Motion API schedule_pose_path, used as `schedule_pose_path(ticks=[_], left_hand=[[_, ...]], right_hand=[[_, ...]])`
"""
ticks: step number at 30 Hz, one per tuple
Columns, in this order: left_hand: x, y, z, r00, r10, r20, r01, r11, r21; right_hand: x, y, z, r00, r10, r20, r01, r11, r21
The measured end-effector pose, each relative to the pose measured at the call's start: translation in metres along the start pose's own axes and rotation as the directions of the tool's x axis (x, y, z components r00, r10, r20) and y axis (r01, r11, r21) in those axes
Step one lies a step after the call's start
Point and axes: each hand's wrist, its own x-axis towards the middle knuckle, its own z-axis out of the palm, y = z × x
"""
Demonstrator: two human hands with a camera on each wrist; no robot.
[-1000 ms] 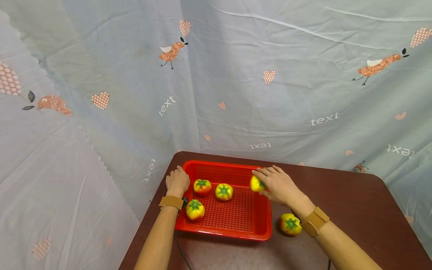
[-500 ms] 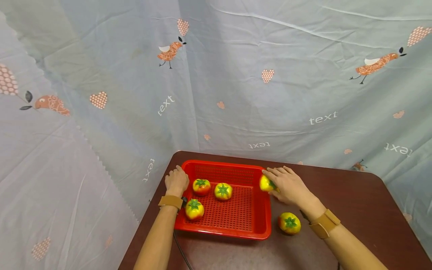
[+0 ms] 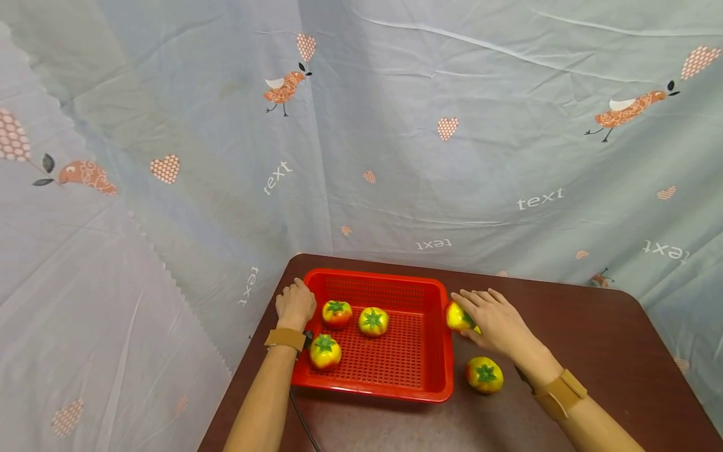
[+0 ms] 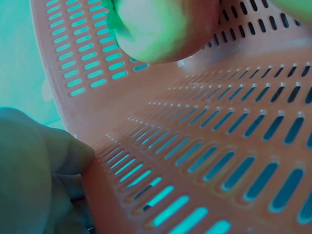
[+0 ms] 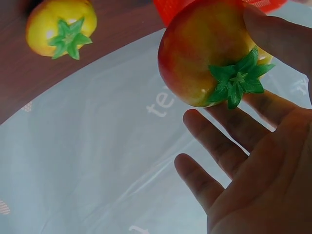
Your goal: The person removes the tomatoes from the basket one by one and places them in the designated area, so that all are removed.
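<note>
My right hand (image 3: 499, 323) holds a yellow-and-red tomato (image 3: 460, 317) with a green leafy top, just outside the basket's right rim. In the right wrist view, thumb and fingers pinch that tomato (image 5: 209, 53), while the two outer fingers stand away from it. A red perforated plastic basket (image 3: 373, 395) sits on the table. At its left rim, my left hand (image 3: 295, 306) grips the edge; the left wrist view shows its fingers (image 4: 68, 153) on the basket wall. Inside lie three similar tomatoes: one at back left (image 3: 337, 314), one mid-basket (image 3: 373, 321), one at front left (image 3: 325, 353).
Another tomato (image 3: 484, 375) lies on the dark brown table (image 3: 599, 351), right of the basket and below my right hand. A pale patterned curtain (image 3: 395, 157) hangs behind the table and along its left. A black cable (image 3: 304, 422) runs beneath my left forearm.
My right hand has carried its tomato rightward, from over the basket's right side to outside its rim. My left hand stays on the left rim, and the other tomatoes lie as before.
</note>
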Motion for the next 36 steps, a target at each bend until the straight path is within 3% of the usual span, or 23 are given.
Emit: schedule_pose_path(ticks=[5, 22, 36], left_hand=[[-0.001, 0.0, 0.0, 1.0, 0.003, -0.014, -0.003, 1.0, 0.007], [0.002, -0.002, -0.001, 0.999, 0.001, 0.038, -0.002, 1.0, 0.021], [0.004, -0.002, 0.0, 0.999, -0.005, 0.047, 0.004, 1.0, 0.022]], right_hand=[[-0.012, -0.001, 0.0, 1.0, 0.013, 0.003, -0.013, 1.0, 0.0], [-0.059, -0.013, 0.004, 0.998, 0.061, 0.012, -0.061, 0.998, 0.027], [-0.082, -0.028, 0.003, 0.996, 0.084, 0.008, -0.084, 0.996, 0.039]])
